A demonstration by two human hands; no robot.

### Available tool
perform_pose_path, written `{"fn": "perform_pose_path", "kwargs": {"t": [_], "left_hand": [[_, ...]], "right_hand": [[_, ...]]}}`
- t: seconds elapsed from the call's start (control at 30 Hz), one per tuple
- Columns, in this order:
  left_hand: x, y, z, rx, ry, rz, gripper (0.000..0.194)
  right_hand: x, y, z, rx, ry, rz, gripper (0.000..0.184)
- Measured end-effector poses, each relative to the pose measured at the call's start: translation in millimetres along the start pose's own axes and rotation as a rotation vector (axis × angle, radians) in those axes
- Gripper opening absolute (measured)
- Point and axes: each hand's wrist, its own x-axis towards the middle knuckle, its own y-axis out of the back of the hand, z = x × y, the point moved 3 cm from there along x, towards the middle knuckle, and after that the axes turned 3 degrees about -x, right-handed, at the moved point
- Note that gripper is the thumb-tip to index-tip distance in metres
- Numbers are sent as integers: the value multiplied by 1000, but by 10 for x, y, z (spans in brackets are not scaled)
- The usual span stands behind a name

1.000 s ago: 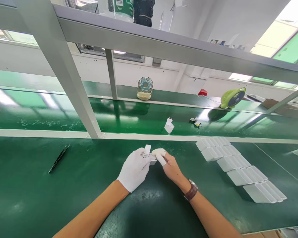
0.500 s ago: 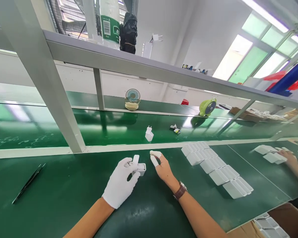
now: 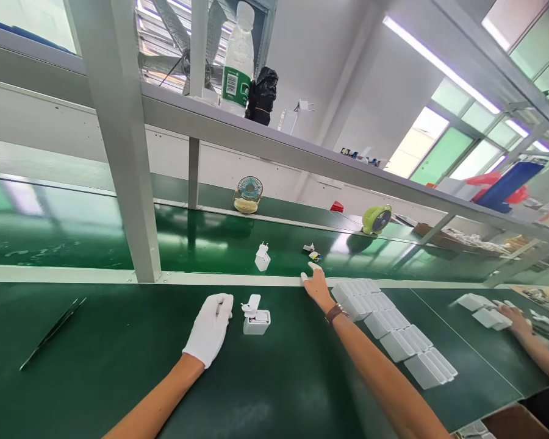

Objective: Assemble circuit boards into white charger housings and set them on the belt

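My left hand (image 3: 210, 329), in a white glove, lies on the green bench with its fingers loose and nothing in them. Just to its right stands a small white charger housing (image 3: 257, 321) with a flap sticking up. My right hand (image 3: 315, 281), bare with white cots on the fingertips, is stretched out to the bench's far edge with fingers extended and holds nothing. Its fingertips point at some small parts (image 3: 312, 252) on the conveyor belt (image 3: 201, 241). A white plug adapter (image 3: 262, 258) stands on the belt to their left.
Rows of white housings (image 3: 388, 320) lie to my right. Black tweezers (image 3: 52, 332) lie at far left. Two small fans (image 3: 247, 195) (image 3: 377, 219) stand beyond the belt. A grey post (image 3: 128, 183) carries a shelf with a bottle (image 3: 238, 58). Another person's hand (image 3: 515, 317) works at far right.
Both hands let go of the white housing, which now stands on the bench. My right hand reached forward toward the belt; my left hand drew back. The view swung up and right.
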Motion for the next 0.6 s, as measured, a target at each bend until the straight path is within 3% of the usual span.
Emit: {"fn": "perform_pose_path", "kwargs": {"t": [0.17, 0.4, 0.6], "left_hand": [[4, -24, -39, 12, -34, -46, 45], [64, -64, -39, 32, -31, -140, 37], [64, -77, 13, 81, -47, -167, 35]], "right_hand": [[328, -191, 214, -133, -79, 24, 41], [695, -409, 389, -196, -154, 60, 42], [934, -519, 484, -175, -158, 14, 42]]}}
